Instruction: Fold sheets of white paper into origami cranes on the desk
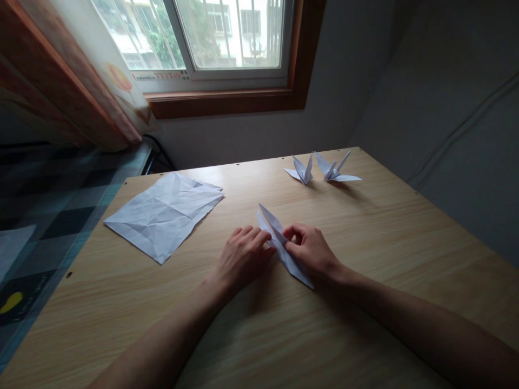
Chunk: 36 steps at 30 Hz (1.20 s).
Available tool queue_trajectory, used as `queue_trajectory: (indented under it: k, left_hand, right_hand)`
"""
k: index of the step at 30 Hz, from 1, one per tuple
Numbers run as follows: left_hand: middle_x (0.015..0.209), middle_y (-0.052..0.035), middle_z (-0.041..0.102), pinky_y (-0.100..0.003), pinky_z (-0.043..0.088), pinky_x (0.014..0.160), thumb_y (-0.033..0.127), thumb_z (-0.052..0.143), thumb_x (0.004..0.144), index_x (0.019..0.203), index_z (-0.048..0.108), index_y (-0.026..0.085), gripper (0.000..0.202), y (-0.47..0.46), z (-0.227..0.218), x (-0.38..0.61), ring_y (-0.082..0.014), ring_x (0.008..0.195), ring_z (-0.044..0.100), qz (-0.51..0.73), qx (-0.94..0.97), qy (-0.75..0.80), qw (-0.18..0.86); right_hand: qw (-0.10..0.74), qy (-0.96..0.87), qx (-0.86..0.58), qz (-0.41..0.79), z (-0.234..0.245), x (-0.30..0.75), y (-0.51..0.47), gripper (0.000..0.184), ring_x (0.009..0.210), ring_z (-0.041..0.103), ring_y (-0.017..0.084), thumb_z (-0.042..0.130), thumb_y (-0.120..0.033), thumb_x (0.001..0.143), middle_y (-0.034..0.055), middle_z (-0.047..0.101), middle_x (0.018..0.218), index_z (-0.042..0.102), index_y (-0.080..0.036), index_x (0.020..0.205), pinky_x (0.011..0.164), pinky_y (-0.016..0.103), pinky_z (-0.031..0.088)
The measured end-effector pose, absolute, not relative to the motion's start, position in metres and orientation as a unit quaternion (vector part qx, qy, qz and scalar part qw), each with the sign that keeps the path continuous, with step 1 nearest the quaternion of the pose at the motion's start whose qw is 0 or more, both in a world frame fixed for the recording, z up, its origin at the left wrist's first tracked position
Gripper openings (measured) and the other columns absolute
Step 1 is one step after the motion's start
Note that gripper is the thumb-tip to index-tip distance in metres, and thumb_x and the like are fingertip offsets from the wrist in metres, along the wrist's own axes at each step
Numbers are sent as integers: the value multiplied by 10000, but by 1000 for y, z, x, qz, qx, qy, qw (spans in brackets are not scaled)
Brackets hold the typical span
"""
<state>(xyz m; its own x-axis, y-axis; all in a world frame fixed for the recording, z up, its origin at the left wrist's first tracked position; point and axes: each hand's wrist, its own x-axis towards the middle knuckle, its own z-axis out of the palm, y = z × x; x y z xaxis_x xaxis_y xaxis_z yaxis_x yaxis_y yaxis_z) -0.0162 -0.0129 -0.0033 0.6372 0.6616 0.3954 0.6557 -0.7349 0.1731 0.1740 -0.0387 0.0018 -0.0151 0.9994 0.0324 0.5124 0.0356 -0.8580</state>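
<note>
Between my two hands is a piece of folded white paper [290, 260], long and narrow, pointed at its near end and split into two points at its far end. My left hand [247, 251] pinches its left side near the middle, fingers curled. From the right, my right hand [312, 248] grips the opposite edge between thumb and bent forefinger. The paper is just above or on the wooden table [385, 232]; I cannot tell which. Parts of its middle are hidden behind my fingers.
Two finished paper cranes [302, 172] stand close together at the table's far right. Creased, unfolded white sheets [166, 210] lie at the left. Beyond the left edge is a checked cloth surface [60, 221]. A window [231, 38] and an orange curtain [68, 70] are behind.
</note>
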Motion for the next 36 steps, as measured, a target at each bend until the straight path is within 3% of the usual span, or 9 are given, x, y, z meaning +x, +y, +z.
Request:
queue_trajectory:
  k: [3,6,10,12,15,18,22,28,36]
  left_hand:
    - [788,-35,619,-320,415,683,408,652,832,867,578,170,252,-11,-3,-17,-192,723,554,275,857,427,83]
    - [774,-13,615,-286,422,619,446,693,785,876,572,173,312,-10,0,-16,-160,661,549,312,794,469,228]
    - [782,-34,656,-275,459,621,464,682,789,919,619,150,345,-13,2,-10,-165,689,588,364,704,400,461]
    - [786,-51,668,-285,475,658,455,669,806,861,654,132,328,-16,2,-7,-176,723,599,376,674,370,517]
    - [735,-35,648,-266,465,633,439,687,799,750,652,128,316,-19,3,-4,-156,681,574,393,648,370,537]
    - [701,-5,606,-237,447,582,436,722,769,793,608,143,315,-22,6,-2,-126,622,540,407,618,347,577]
    - [682,17,565,-213,433,546,415,737,758,857,555,159,330,-23,9,-2,-110,594,520,404,608,346,589]
    - [771,-19,639,-230,468,577,350,729,763,926,589,149,294,-21,5,-2,-139,654,586,382,616,354,591]
    - [737,-33,664,-247,451,620,336,660,815,788,663,128,210,-14,-5,-9,-143,660,576,393,652,404,507]
  right_hand:
    - [456,-570,-547,410,-4,171,-39,46,539,508,117,669,-199,694,-25,597,613,669,-176,734,505,227,400]
    - [528,-537,-483,447,-8,169,-39,116,629,579,135,741,-233,684,-4,645,692,659,-175,741,609,250,476]
    - [552,-528,-433,478,-11,168,-42,165,670,604,140,783,-264,695,-2,650,708,656,-183,761,662,263,497]
    - [555,-518,-429,490,-13,168,-42,190,670,600,135,784,-295,710,-4,638,712,641,-185,771,649,256,493]
    - [566,-497,-443,487,-14,168,-41,282,645,564,111,811,-320,680,-20,612,758,615,-199,844,600,230,474]
    - [549,-505,-430,508,-13,168,-41,301,635,556,110,794,-351,696,-21,612,780,614,-204,888,590,235,474]
    - [506,-536,-432,520,-10,166,-44,251,633,582,137,694,-420,791,1,634,705,638,-177,770,612,266,480]
    - [504,-543,-473,477,-3,167,-46,312,537,509,112,692,-456,789,-17,575,604,602,-171,701,508,234,416]
    - [508,-536,-451,502,-8,167,-46,247,615,580,131,695,-407,796,4,639,711,632,-169,822,565,241,464]
